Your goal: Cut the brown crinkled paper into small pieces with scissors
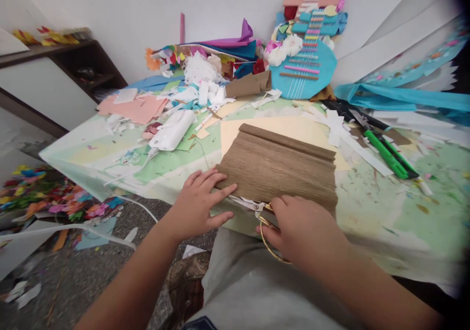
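Note:
Brown crepe paper (282, 166) lies across the front of the table, its far edge rolled or folded over. Beneath it is a cream sheet (227, 131). My right hand (304, 222) grips gold-handled scissors (257, 207) at the near edge of the brown paper, with the blades pointing left toward my other hand. Whether the blades hold paper between them is hard to see. My left hand (201, 200) rests with fingers spread, its fingertips on the paper's left near corner.
A green box cutter (389, 156) lies right among paper strips. At left stand a white glue gun-like device (172, 130) with a cord and pink paper (132, 107). Behind is a blue paper guitar-like craft (304, 73). Colourful paper flowers (55, 193) cover the floor at left.

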`<state>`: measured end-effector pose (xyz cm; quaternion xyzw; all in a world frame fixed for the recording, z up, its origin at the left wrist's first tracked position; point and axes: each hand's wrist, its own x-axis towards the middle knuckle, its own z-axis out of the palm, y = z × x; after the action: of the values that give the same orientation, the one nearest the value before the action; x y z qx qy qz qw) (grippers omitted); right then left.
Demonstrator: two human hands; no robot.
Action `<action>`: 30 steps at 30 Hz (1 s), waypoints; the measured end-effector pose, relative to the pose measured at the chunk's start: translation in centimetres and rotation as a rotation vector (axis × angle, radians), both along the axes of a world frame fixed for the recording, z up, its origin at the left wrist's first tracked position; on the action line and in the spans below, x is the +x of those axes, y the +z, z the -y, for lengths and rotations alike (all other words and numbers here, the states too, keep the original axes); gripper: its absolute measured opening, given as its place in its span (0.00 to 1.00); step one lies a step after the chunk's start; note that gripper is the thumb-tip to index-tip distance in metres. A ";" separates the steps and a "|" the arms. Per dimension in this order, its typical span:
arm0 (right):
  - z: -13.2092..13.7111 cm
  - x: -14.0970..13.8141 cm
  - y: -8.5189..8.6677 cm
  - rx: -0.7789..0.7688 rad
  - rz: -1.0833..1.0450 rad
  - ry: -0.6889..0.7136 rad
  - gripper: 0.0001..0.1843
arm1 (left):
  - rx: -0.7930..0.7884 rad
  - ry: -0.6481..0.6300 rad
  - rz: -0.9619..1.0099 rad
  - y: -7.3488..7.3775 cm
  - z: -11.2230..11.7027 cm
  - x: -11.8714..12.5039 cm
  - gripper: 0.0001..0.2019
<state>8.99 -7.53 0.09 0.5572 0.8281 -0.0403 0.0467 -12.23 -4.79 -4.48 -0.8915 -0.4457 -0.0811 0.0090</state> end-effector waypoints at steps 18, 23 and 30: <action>0.0 -0.2 -1.2 0.065 -0.029 0.044 0.09 | 0.019 0.067 0.111 0.5 -0.5 0.4 0.25; 0.0 -0.2 -1.4 0.090 -0.039 0.054 0.09 | -0.042 0.146 0.083 1.6 -2.8 1.6 0.20; -0.2 0.4 -1.2 0.101 -0.060 0.097 0.07 | -0.130 0.089 0.078 2.3 -5.0 2.7 0.08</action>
<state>9.37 -7.28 -1.14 0.5167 0.8560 -0.0127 -0.0042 -9.51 0.18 -2.15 -0.8657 -0.4891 -0.0863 -0.0625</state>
